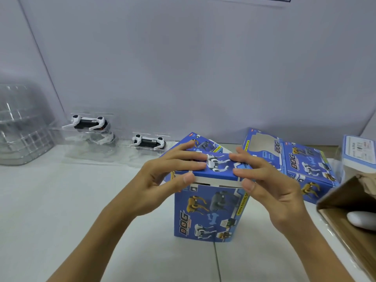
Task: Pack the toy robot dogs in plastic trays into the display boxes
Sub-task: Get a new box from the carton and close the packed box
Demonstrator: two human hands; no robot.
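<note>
A: Where are we w/ the display box (211, 212)?

B: Standing upright on the desk (61, 210), centre front; top flap (213, 165) folded over but not tucked; white tuck strip shows along the front edge w/ a dark gap under it.

A: Hands?

B: Left hand (162, 180) has fingers flat across the flap's left half, thumb on the front edge; right hand (270, 180) mirrors it on the right; both pressing, neither wrapped round anything.

A: So how to close it clean?

B: I'd say hold the flap level w/ the fingers; use both thumbs to steer the strip inside the front wall; push evenly, else one corner prob. buckles; box is light card, so don't lean hard or it may tip.

A: Dog inside?

B: Can't tell; flap hides it.

A: What's left?

B: Two toy dogs in clear trays wait at the back left: one (89, 124), another (148, 142) nearer; a second box (305, 165) lies just right of this one.
</note>
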